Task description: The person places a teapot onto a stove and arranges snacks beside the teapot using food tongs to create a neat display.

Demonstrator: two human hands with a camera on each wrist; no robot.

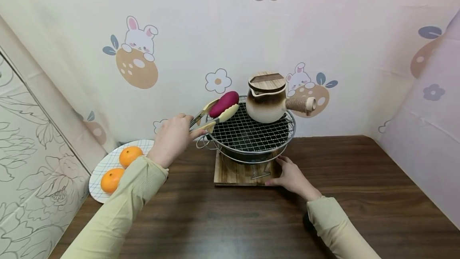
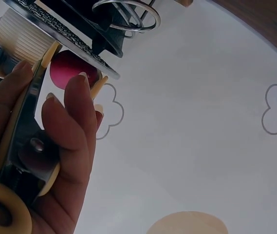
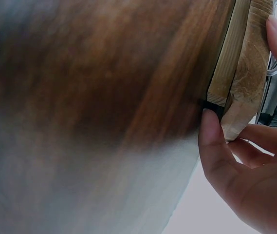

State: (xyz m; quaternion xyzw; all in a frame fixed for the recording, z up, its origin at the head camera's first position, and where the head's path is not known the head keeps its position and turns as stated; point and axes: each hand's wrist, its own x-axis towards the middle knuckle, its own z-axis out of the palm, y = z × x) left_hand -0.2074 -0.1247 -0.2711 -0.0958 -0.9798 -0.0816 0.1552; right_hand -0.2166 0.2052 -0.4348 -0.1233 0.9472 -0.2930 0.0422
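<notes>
Gripping the tongs (image 1: pixel 213 123), the left hand (image 1: pixel 173 138) reaches in from the left in the head view, its fingers curled round the metal arms. Between the yellow tips sits the purple potato (image 1: pixel 224 104), above the left edge of the round wire rack (image 1: pixel 248 137); whether it touches the mesh cannot be told. A pot (image 1: pixel 264 109) stands upright toward the back right of the rack, its wooden lid (image 1: pixel 267 82) on and its wrapped handle (image 1: pixel 299 104) pointing right. Rack and dark stove (image 1: pixel 248 157) are set over a wooden board (image 1: pixel 230 174) on the tabletop (image 1: pixel 223 219). The right hand (image 1: pixel 292 179) holds the board at its right side. On the left, partly behind the left sleeve (image 1: pixel 123 207), a checked plate (image 1: pixel 101 163) carries two oranges (image 1: pixel 130 156).

Seen from the left wrist, the same hand is closed about the tongs, with their yellow ring (image 2: pixel 19 219) near the palm. The potato shows between the tips, just beside the metal rim of the rack, and part of the pot appears beyond.

From the right wrist, the right hand pinches the board near a corner, one fingertip at its lower edge and another lying along the opposite side; dark stove parts show just past it.
</notes>
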